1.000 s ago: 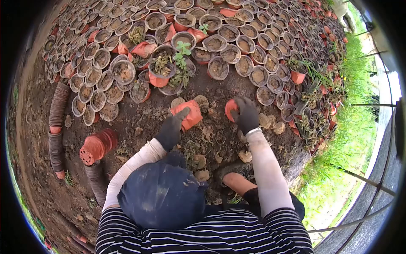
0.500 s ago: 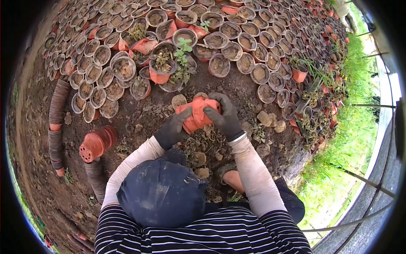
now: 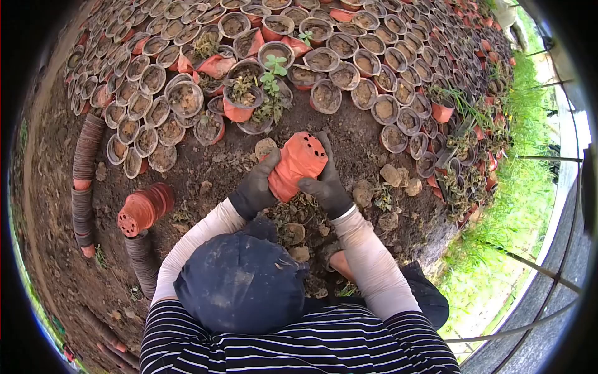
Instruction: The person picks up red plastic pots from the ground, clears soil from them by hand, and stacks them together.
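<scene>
A crumpled red plastic pot (image 3: 294,168) lies tilted between the two hands, over the bare brown soil (image 3: 355,137), its base with dark holes turned toward 1 o'clock. Whether it is one pot or several nested together, I cannot tell.

The left grip (image 3: 254,187), in a dark glove, is closed on the pot's side at 8 o'clock, thumb lying along the wall. The right grip (image 3: 329,187), gloved alike, is closed on it from 4 o'clock, its thumb across the near side and its fingers partly hidden behind.

Taking the held pot as the centre, a round pale soil clump (image 3: 265,148) sits near it at 10 o'clock. More tan soil clumps (image 3: 392,175) lie at 3 o'clock, near dry leafy scraps (image 3: 384,197).

At 8 o'clock is a stack of nested red plastic pots (image 3: 144,209), on its side, with a long stack of dark rims (image 3: 142,262) close below. Another long dark stack (image 3: 83,202) runs at 9 o'clock.

Crowded soil-filled pots (image 3: 325,96) spread from 10 o'clock round to 2 o'clock; a small green seedling (image 3: 272,71) rises at 11 o'clock. Bright green grass (image 3: 517,187) borders the soil at 3 to 4 o'clock.
</scene>
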A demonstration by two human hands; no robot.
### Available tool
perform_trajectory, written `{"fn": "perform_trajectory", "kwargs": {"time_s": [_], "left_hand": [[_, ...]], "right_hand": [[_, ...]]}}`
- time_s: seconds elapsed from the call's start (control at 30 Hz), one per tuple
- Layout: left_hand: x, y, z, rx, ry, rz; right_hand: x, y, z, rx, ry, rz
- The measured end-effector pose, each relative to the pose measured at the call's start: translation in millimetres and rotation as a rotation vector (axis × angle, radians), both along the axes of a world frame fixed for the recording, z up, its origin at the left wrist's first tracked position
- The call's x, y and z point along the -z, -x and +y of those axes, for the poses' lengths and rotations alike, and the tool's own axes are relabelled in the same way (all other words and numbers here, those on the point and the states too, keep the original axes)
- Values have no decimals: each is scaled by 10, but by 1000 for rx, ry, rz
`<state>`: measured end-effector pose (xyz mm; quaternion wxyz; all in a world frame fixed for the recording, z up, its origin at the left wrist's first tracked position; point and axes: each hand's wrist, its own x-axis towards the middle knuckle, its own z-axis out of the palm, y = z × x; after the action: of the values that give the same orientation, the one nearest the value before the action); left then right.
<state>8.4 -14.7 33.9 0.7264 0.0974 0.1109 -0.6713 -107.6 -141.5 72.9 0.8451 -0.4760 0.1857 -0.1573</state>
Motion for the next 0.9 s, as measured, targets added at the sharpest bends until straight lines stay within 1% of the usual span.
{"fn": "perform_trajectory", "kwargs": {"time_s": [0.03, 0.07, 0.13, 0.17, 0.2, 0.23, 0.3, 0.33, 0.4, 0.47, 0.5, 0.57, 0.67, 0.7, 0.77, 0.8, 0.87, 0.9], "left_hand": [[-39, -16, -8, -30, 36, 81], [-26, -16, 15, -19, 19, -113], [2, -57, 77, 8, -18, -511], [-60, -75, 73, -9, -25, -476], [-147, -75, 62, -24, -32, -437], [-196, -77, 54, -45, -38, -398], [101, -206, 258, -80, -137, -1562], [211, -278, 319, -87, -187, -2146], [-6, -490, 68, -342, -562, -1184], [-339, -850, -41, -568, -811, -2102], [-270, -1027, -81, -478, -811, -2410], [-66, -1349, -104, -219, -770, -3022], [125, -1484, -194, 112, -664, -3163], [165, -1507, -213, 217, -726, -3048], [-42, -1478, -243, 418, -833, -2799], [-113, -1400, -229, 363, -981, -2696], [-68, -1241, -151, -106, -1013, -2039], [-113, -1124, -78, -131, -747, -1626]], "right_hand": [[21, -35, 75, 28, -12, 11], [37, -49, 144, 56, -26, 23], [73, -68, 242, -85, -95, 67], [110, -75, 301, -157, -129, 89], [283, -46, 423, -141, -213, 58], [365, -38, 465, -146, -204, 111], [474, -43, 504, -157, -184, 216], [525, -35, 517, -170, -62, 263], [578, 30, 549, -184, 175, 364], [534, 110, 391, -225, 72, 464], [514, 138, 305, -248, 23, 510], [560, 210, 240, -205, 80, 526], [543, 242, 171, -175, 90, 528], [532, 258, 146, -171, 80, 526], [606, 334, 67, -133, 195, 493], [646, 372, 29, -122, 252, 477], [616, 348, -30, -6, 325, 441], [586, 333, -34, 52, 358, 423]]}}
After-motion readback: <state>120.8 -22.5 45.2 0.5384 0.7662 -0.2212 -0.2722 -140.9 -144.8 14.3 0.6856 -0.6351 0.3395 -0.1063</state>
